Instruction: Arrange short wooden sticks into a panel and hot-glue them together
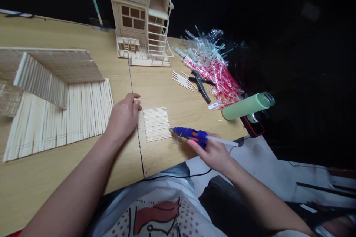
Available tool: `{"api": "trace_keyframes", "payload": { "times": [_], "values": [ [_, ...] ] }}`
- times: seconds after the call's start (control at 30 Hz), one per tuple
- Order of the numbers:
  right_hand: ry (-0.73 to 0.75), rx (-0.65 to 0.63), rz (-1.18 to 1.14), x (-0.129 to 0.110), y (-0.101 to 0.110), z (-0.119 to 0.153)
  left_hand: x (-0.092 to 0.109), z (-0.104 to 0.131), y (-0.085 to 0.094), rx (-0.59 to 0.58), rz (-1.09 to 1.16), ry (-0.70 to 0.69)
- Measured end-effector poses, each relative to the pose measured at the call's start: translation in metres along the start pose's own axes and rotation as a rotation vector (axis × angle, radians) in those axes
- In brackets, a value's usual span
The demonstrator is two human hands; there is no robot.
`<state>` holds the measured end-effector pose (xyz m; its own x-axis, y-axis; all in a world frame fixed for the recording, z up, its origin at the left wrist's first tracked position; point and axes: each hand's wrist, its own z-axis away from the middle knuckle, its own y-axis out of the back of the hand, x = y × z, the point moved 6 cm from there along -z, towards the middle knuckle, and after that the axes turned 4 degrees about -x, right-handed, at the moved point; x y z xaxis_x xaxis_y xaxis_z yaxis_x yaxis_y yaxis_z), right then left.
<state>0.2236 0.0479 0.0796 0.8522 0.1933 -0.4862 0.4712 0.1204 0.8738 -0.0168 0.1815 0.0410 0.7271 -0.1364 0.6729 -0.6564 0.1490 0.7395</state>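
A small square panel of thin wooden sticks (157, 124) lies flat on the table. My right hand (213, 150) is wrapped round a blue glue gun (191, 135) with a white glue stick out of its back; the nozzle is at the panel's right edge. Just left of the panel, my left hand (125, 114) rests on the table with its fingers curled together. Whether anything is under those fingers is hidden.
A stick-built house model (133, 18) stands at the back. Stick walls and a floor (83, 107) are at the left. Black pliers (201, 85), loose sticks (183, 80), plastic wrappers (217, 66) and a green bottle (244, 106) lie to the right. A cable hangs at the front edge.
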Motion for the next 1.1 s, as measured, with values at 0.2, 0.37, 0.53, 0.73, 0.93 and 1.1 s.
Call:
{"api": "trace_keyframes", "payload": {
  "times": [0.2,0.37,0.53,0.73,0.93,1.1],
  "values": [
    [0.008,0.011,0.008,0.0,-0.001,0.002,0.0,0.001,0.001,0.011,0.012,0.005],
    [0.011,0.012,0.022,0.002,-0.004,0.004,-0.002,0.0,0.0,0.016,-0.001,-0.003],
    [-0.004,0.011,0.047,0.003,-0.004,0.007,-0.002,0.0,-0.001,0.021,-0.005,-0.014],
    [0.016,-0.035,0.032,-0.001,-0.004,0.008,-0.002,0.0,0.0,0.021,-0.008,-0.012],
    [-0.016,-0.04,-0.004,0.001,-0.006,0.01,-0.003,-0.002,-0.001,0.008,-0.011,0.005],
    [-0.007,-0.036,-0.029,-0.001,-0.005,0.012,-0.002,-0.002,0.0,0.018,-0.02,0.003]
  ]
}}
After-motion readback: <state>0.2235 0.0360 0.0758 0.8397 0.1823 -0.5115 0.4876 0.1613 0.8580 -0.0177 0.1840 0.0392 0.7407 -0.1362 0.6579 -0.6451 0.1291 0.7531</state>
